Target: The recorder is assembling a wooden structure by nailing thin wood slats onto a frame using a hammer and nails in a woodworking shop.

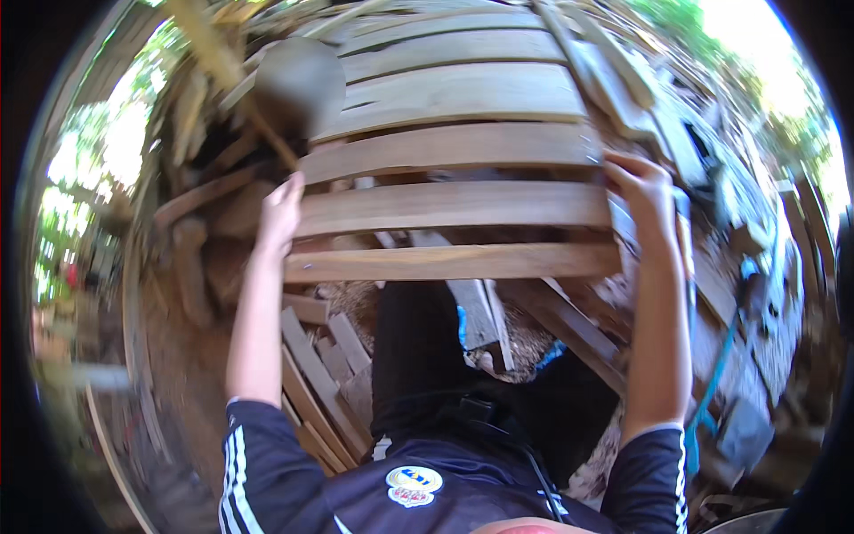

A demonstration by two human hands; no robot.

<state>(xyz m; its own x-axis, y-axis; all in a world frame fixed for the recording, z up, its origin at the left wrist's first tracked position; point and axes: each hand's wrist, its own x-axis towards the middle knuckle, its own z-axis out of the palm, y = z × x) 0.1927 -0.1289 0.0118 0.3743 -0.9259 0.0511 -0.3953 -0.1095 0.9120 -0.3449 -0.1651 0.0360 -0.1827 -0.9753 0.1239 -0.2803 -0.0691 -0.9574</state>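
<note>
A slatted wooden panel (463, 206) of pale parallel boards spans the space in front of me above my legs. My left hand (282, 212) is closed on its left edge, near the second slat from my side. On the opposite edge, my right hand (642, 182) grips with bent fingers, slightly farther out. Part of each hand's fingers is hidden behind the wood. A small fastener head shows at the left end of the nearest slat (445, 263). Gaps between the near slats show the ground below.
Short wood offcuts (334, 365) lie by my left leg. A dark plank (565, 325) slants beneath the panel. At right, a teal cord or strap (725, 356) hangs near a grey block (745, 433). Scrap wood surrounds the panel, and a blurred round shape (300, 84) sits at its far left.
</note>
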